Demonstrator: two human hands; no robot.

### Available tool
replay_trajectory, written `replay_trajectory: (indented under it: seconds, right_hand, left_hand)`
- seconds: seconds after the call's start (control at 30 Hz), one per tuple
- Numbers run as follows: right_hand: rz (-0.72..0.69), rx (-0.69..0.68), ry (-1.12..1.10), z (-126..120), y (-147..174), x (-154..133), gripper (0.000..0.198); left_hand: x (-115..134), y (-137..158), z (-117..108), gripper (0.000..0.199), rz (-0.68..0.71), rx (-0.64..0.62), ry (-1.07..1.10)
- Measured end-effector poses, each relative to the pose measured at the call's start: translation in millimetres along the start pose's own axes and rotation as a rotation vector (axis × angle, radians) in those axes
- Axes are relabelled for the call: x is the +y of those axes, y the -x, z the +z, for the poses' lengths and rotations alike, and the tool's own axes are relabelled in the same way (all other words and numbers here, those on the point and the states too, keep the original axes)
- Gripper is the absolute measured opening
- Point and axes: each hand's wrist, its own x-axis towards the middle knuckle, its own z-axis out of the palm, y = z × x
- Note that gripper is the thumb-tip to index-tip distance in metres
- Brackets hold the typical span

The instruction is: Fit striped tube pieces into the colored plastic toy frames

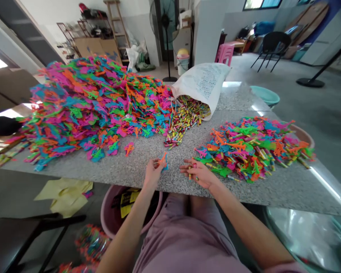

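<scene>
"Hands?"
"I see L hand (153,173) pinching orange/blue plastic pcs (164,160), 10 o'clk of R hand (202,175), whose fingers are loosely spread, sm tubes (190,176) in palm."
"Around?"
"From hands: toy pile (99,102) 10 o'clk, sack (206,81) 12–1, mixed pile (251,148) 2–3."

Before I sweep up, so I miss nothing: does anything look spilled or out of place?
On the floor at left, crumpled yellow sheeting looks dropped, with a small pink piece at its edge. On the speckled tabletop, the white sack lies on its side, small tubes spilling from its mouth.
</scene>
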Motion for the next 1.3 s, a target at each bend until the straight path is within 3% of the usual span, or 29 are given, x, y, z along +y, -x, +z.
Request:
replay_trajectory:
  seconds: [0.1,0.23,0.4,0.6,0.7,0.93,1.13,1.3]
  right_hand:
    - [-0.069,-0.1,-0.063,15.3,1.8,2.6,0.052]
    - [-0.062,-0.114,0.01,10.6,9.8,2.0,0.042]
    - [-0.033,0.03,0.037,1.1,26.6,11.1,0.034]
    - [-0.381,0.22,0.464,2.0,38.4,10.1,0.02]
    - [-0.456,0.29,0.517,0.9,41.1,11.5,0.024]
    - [-0.474,0.334,0.532,-5.3,48.9,13.2,0.02]
    - [-0.492,0.325,0.538,-11.6,54.9,8.8,0.022]
    - [-0.505,0.306,0.582,-16.6,59.4,8.6,0.024]
  left_hand:
    - [1.6,35.2,14.2,0.037,-0.197,-0.111,0.485]
    - [5.9,58.8,18.1,0.028,-0.195,-0.131,0.661]
    - [5.9,67.4,20.1,0.025,-0.189,-0.206,0.579]
    - [9.2,76.3,35.1,0.029,-0.178,-0.258,0.483]
    - [14.2,79.7,42.2,0.033,-0.182,-0.255,0.467]
    - [19.6,86.3,53.3,0.036,-0.186,-0.246,0.461]
    - [21.2,87.5,63.3,0.033,-0.106,-0.206,0.46]
    - [26.2,83.1,65.6,0.036,-0.077,-0.294,0.414]
